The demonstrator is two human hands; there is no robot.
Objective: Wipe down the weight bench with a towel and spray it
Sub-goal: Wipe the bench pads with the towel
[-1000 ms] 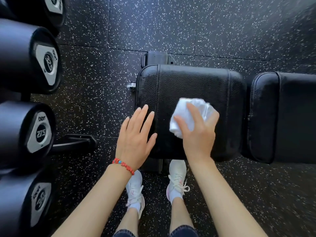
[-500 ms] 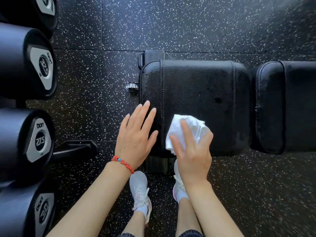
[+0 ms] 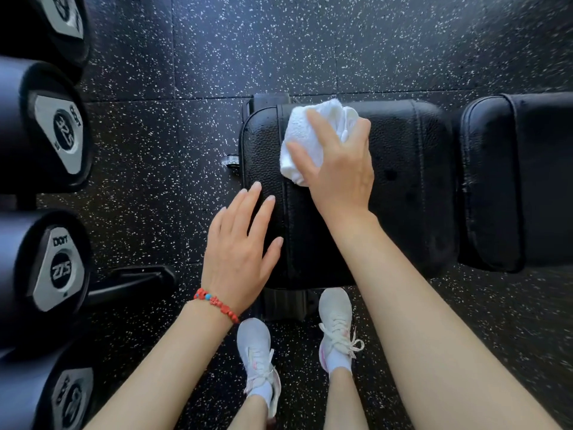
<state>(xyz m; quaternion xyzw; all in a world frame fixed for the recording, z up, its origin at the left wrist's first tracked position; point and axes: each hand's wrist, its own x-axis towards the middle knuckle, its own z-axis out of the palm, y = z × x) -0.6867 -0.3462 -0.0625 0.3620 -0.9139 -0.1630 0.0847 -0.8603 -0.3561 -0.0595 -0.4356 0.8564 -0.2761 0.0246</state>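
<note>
Towel [image 3: 313, 135] went from near edge to far edge of seat pad [image 3: 403, 181], gripped under right hand [image 3: 338, 172]; left hand [image 3: 238, 246] lay flat, empty. Back pad [image 3: 521, 181] looked unwiped; no spray seen.

White towel [image 3: 313, 135] on black bench [image 3: 403, 181]

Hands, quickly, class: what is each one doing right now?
Left hand: open, flat on the bench seat pad, holding nothing.
Right hand: closed on the white towel, pressing it to the pad.
</note>
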